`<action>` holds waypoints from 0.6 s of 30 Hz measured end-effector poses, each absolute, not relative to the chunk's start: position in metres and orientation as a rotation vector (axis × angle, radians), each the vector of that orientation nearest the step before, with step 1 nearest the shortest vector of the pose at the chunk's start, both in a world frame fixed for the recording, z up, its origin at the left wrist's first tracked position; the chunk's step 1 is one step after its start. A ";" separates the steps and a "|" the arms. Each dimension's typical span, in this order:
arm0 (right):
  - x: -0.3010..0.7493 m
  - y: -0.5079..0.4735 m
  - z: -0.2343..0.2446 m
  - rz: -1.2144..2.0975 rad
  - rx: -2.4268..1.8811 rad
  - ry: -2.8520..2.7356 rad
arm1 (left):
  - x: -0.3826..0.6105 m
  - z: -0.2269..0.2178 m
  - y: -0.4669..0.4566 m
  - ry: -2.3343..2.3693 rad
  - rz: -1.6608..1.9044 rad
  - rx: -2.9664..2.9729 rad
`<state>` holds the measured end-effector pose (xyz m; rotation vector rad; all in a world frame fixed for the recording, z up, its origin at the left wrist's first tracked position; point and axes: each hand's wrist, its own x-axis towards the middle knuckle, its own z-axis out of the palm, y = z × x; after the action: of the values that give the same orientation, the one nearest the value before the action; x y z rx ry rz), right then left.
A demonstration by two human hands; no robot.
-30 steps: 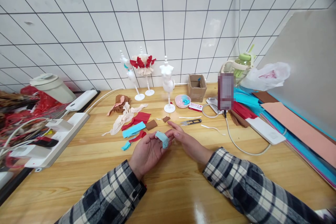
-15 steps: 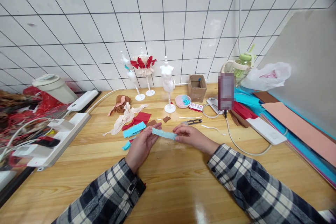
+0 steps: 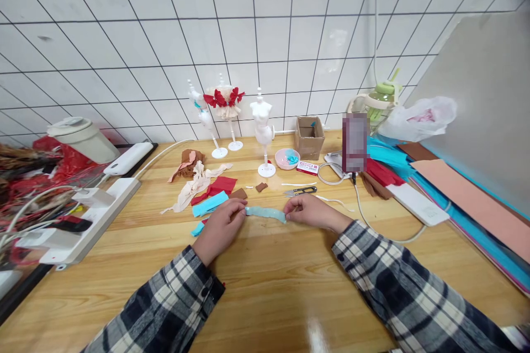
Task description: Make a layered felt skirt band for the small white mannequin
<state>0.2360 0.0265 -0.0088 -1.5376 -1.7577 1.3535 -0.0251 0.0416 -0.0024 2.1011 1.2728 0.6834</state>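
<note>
A pale blue strip (image 3: 265,213) stretches between my two hands above the wooden table; whether it is paper or cloth I cannot tell. Its left end is pinched in my left hand (image 3: 221,226), and my right hand (image 3: 312,213) pinches the right end. The strip bows slightly upward in the middle. Bright blue folded pieces (image 3: 210,203) lie just beyond my left hand, beside a red piece (image 3: 214,190) and a small brown piece (image 3: 238,193). Thread snips (image 3: 301,191) rest behind my right hand, with thin white strips (image 3: 298,183) near them.
Small white dress forms stand at the back, one bare (image 3: 264,127), one with a red bow (image 3: 225,98). Behind are a pink bowl (image 3: 281,165) and a cardboard box (image 3: 309,149). A power strip (image 3: 99,220) lies left; a phone-like device (image 3: 355,143) and coloured sheets (image 3: 476,193) are right.
My left hand has turned over from palm-up and now pinches the strip's end from above. My right hand has shifted slightly right, and more of the strip shows.
</note>
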 end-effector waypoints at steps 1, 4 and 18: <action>0.237 0.027 -0.009 1.364 -1.544 -1.746 | -0.025 -0.004 0.042 1.296 0.660 2.142; 0.240 0.030 -0.010 1.393 -1.561 -1.708 | -0.026 -0.007 0.041 1.347 0.603 2.260; 0.222 0.018 -0.006 0.702 -1.809 -2.018 | -0.026 -0.007 0.031 1.553 0.464 2.566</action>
<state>0.2219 0.0179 -0.0058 -1.8094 -2.0184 0.7022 -0.0257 0.0310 -0.0073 2.5656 1.5528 0.4643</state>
